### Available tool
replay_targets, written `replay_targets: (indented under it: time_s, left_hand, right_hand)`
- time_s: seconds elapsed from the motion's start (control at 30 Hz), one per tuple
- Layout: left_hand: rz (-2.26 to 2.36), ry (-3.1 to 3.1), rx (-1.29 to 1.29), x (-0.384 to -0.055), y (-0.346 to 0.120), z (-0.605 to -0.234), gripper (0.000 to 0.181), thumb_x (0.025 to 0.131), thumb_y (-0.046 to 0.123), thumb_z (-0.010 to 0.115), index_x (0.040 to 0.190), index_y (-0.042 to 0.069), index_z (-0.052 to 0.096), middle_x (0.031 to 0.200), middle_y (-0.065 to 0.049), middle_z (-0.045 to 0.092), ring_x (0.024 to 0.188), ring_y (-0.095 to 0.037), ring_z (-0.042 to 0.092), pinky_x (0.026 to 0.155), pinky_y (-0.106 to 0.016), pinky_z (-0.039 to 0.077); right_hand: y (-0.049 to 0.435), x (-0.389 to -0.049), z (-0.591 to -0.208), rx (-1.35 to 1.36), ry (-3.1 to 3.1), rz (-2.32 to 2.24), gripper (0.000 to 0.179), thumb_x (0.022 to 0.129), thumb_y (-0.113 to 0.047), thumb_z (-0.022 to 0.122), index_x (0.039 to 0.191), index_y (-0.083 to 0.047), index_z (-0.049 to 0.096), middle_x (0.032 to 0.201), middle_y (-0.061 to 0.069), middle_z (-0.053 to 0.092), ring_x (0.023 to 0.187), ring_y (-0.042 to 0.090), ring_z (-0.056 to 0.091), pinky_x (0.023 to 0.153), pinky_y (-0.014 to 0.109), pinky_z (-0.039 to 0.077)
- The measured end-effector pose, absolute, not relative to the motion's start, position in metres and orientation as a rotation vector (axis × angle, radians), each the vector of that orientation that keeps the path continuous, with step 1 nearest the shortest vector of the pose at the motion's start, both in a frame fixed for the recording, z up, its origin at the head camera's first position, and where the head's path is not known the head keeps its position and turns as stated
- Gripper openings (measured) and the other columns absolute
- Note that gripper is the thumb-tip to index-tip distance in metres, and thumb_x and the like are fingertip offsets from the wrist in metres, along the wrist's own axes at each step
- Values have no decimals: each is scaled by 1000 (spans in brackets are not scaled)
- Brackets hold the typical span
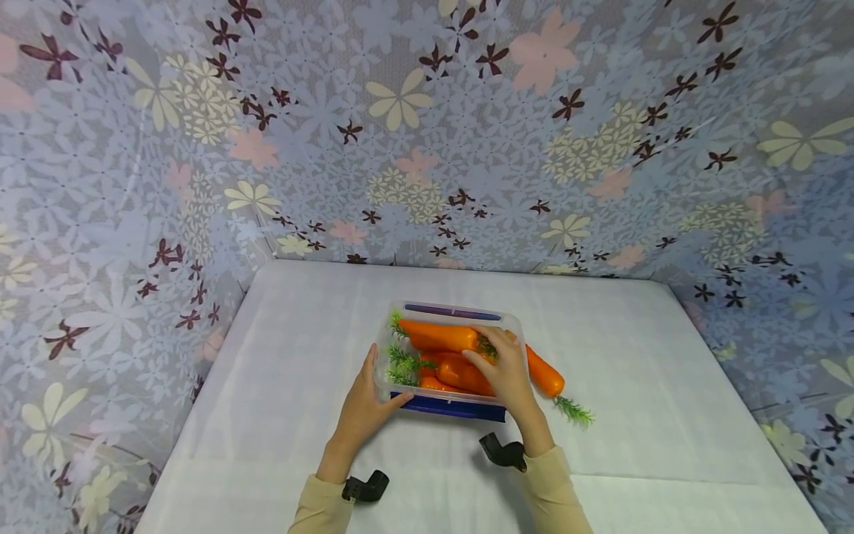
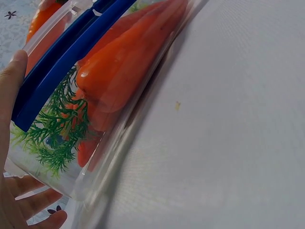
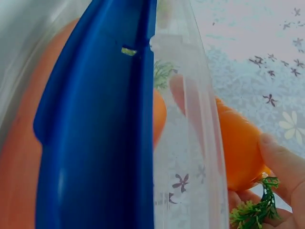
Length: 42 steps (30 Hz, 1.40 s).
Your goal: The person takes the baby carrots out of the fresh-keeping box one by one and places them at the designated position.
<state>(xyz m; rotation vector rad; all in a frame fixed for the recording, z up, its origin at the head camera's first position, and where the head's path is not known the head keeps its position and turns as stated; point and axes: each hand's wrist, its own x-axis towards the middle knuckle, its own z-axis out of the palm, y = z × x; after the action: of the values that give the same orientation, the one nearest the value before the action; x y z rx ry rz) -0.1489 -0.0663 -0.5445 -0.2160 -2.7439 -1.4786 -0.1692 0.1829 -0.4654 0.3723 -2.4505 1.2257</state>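
Note:
A clear plastic box (image 1: 385,371) with blue clip handles (image 1: 447,406) stands on the table, holding several orange artificial carrots with feathery green tops. My left hand (image 1: 363,400) holds its left front corner, the thumb by the front handle and the fingers along the left side. With my right hand (image 1: 503,367) I grip the thick end of the uppermost carrot (image 1: 437,336). That carrot lies across the others, its tip toward the left wall. In the right wrist view the thumb presses the carrot (image 3: 238,143) beside its green top (image 3: 257,207).
Another carrot (image 1: 545,374) lies on the white-covered table (image 1: 640,386), just right of the box, its green top toward the front right. Flower-patterned cloth (image 1: 427,148) rises behind the table and at both sides. Black wrist cameras (image 1: 365,486) sit on both wrists.

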Motion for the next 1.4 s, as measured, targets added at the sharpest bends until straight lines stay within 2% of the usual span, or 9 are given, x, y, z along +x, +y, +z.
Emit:
replay_targets:
  time_s: [0.1,0.27,0.37,0.5,0.7,0.93,1.13,1.4]
  left_hand:
    - [-1471,-2746,-214,-149,-66,-545,108,77,57,71,155,21,6,158,-15,23,140,-38,32,109,-57,33]
    - [-1474,-2746,-210,-148,-66,-546,108,76,58,71,155,21,6,158,-15,23,140,-38,32,109,-57,33]
    - [-1482,-2747,-207,-148,-65,-545,108,76,59,70,155,22,6,158,-15,23,140,-38,32,110,-57,33]
    - [-1480,-2748,-200,-148,-65,-546,108,76,59,70,155,22,5,158,-14,22,141,-37,31,110,-56,32]
    - [-1491,-2742,-197,-148,-66,-544,108,77,57,71,155,21,6,158,-14,22,141,-38,31,110,-56,32]
    - [-1492,-2744,-201,-148,-65,-543,108,77,56,71,155,20,7,158,-15,22,140,-39,31,109,-58,33]
    - [-1467,-2754,-206,-148,-65,-542,108,77,57,71,155,18,7,157,-18,23,139,-40,32,109,-57,34]
    - [-1463,-2750,-218,-149,-64,-543,108,77,55,71,155,16,7,157,-19,23,139,-40,33,109,-56,34]
  right_hand:
    - [187,-168,-464,340,-2467,1237,45,80,-16,75,122,-6,63,116,13,65,110,30,57,100,53,43]
    - [195,-167,-463,344,-2428,1253,43,82,-13,74,122,-5,62,117,14,64,108,29,60,95,47,48]
    - [200,-166,-461,348,-2392,1240,43,81,-11,74,122,-5,62,115,13,65,106,26,61,96,27,50]
    - [205,-165,-457,351,-2353,1234,43,81,-8,74,121,-4,62,112,12,65,102,23,61,92,4,40]
    - [212,-162,-454,338,-2296,1227,44,79,-2,74,121,-3,62,117,16,65,103,24,60,91,3,40]
    - [223,-158,-453,239,-2297,1234,43,79,-5,75,120,-1,63,112,16,65,99,5,57,88,2,42]
    - [236,-158,-454,160,-2276,1173,43,78,-3,76,118,4,63,109,19,65,95,12,59,86,-1,40]
    - [253,-156,-455,98,-2249,1206,42,79,0,74,119,4,62,110,21,65,95,-12,50,85,-1,40]
